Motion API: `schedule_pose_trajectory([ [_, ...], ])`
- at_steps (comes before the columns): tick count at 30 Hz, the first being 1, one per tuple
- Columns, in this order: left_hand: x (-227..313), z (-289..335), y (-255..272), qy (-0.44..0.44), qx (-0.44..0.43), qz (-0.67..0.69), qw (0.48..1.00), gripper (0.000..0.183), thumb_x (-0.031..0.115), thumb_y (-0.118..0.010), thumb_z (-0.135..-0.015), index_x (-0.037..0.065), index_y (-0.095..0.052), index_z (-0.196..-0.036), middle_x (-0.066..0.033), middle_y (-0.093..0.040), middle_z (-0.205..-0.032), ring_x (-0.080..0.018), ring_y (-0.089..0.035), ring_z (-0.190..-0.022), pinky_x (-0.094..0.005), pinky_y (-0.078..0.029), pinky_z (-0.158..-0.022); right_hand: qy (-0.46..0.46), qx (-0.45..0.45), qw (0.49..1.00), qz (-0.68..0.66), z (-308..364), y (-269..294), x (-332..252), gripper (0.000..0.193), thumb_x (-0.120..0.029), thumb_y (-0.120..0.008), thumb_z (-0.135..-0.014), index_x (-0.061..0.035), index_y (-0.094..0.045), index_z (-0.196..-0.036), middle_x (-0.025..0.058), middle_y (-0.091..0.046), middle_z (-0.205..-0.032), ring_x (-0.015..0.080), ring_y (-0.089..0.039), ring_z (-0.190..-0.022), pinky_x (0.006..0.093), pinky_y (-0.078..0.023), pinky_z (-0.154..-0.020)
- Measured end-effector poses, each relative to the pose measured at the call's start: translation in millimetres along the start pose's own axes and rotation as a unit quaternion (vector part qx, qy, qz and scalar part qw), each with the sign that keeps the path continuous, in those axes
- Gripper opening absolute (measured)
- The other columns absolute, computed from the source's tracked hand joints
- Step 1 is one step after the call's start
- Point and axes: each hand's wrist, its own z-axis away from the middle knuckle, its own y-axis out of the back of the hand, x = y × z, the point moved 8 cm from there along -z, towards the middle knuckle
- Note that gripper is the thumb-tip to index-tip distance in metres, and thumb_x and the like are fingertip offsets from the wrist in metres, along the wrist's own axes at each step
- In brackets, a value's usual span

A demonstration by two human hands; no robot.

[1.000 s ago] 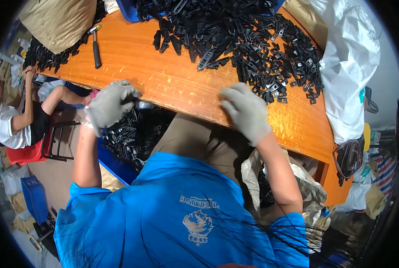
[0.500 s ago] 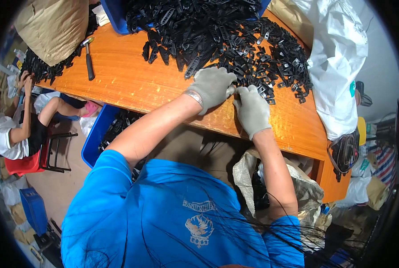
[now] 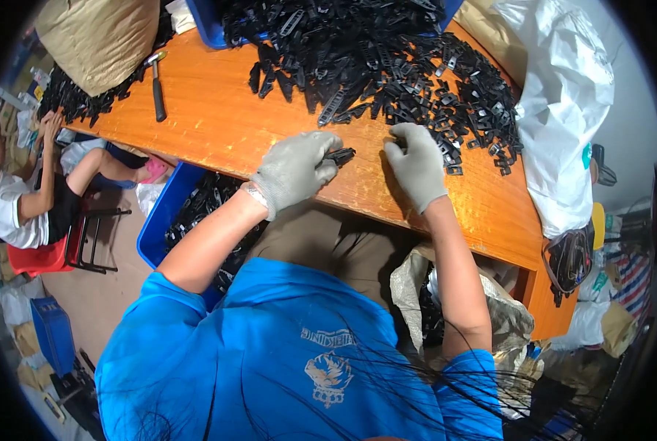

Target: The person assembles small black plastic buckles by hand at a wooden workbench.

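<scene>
My left hand (image 3: 297, 167), in a grey glove, is closed round a small black plastic clip-like part (image 3: 339, 156) near the table's front edge. Its outer end sticks out from between thumb and fingers; the rest is hidden. My right hand (image 3: 419, 165), gloved alike, is over the table at the near edge of a spread of small black plastic buckle pieces (image 3: 452, 132). Its thumb stands apart from the fingers, and I see nothing between them. Behind my hands lies a heap of longer black plastic straps (image 3: 328, 55), some with ladder-like slots.
A hammer (image 3: 158, 88) lies on the wooden table (image 3: 218, 110), left of the heap. Blue bins stand behind the heap and under the table (image 3: 152, 235). A white sack (image 3: 560, 110) borders the right side. At far left another person (image 3: 30, 198) sits handling black parts.
My hands have come apart. The left one has moved left and nearer to me, carrying the black clip-like part; the right one has stayed near the buckle pieces, its thumb now apart.
</scene>
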Motion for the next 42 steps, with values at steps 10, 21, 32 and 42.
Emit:
schedule_pose_trajectory([
  [10, -15.6, 12.5, 14.0, -0.054, 0.064, -0.153, 0.985, 0.025, 0.024, -0.080, -0.091, 0.015, -0.077, -0.115, -0.0052, -0.071, -0.114, -0.0310, -0.064, -0.117, -0.0490, -0.052, -0.094, -0.222, -0.134, 0.947, -0.188, 4.5, -37.5, 22.4, 0.017, -0.016, -0.075, -0.098, 0.0004, -0.080, -0.096, 0.0136, -0.077, -0.080, 0.0211, -0.074, -0.066, 0.0360, -0.058, -0.064],
  [21, -31.9, 23.7, 20.7, -0.009, 0.089, -0.145, 0.985, 0.021, 0.027, -0.083, -0.089, 0.018, -0.077, -0.107, -0.0043, -0.070, -0.110, -0.0319, -0.065, -0.111, -0.0486, -0.052, -0.091, 0.033, -0.178, 0.979, 0.091, 14.1, -20.4, -30.6, 0.025, -0.016, -0.082, -0.092, -0.0136, -0.077, -0.116, 0.0140, -0.068, -0.119, 0.0393, -0.075, -0.096, 0.0497, -0.061, -0.085],
  [32, -34.0, 22.5, 16.2, -0.027, 0.098, -0.148, 0.984, 0.018, 0.029, -0.083, -0.089, 0.020, -0.078, -0.104, -0.0040, -0.068, -0.103, -0.0314, -0.064, -0.106, -0.0489, -0.052, -0.086, 0.111, -0.174, 0.973, 0.101, 11.2, -59.0, -88.7, 0.019, -0.029, -0.079, -0.096, -0.0177, -0.076, -0.110, 0.0095, -0.070, -0.109, 0.0330, -0.075, -0.092, 0.0464, -0.061, -0.076],
  [42, -35.9, 16.4, 10.6, -0.009, 0.075, -0.143, 0.987, 0.011, 0.028, -0.078, -0.094, 0.019, -0.081, -0.097, -0.0063, -0.070, -0.108, -0.0330, -0.065, -0.108, -0.0488, -0.056, -0.089, 0.151, -0.181, 0.971, 0.034, 2.7, -72.6, -89.3, 0.018, -0.019, -0.082, -0.091, -0.0173, -0.080, -0.108, 0.0058, -0.071, -0.101, 0.0328, -0.073, -0.088, 0.0448, -0.059, -0.074],
])
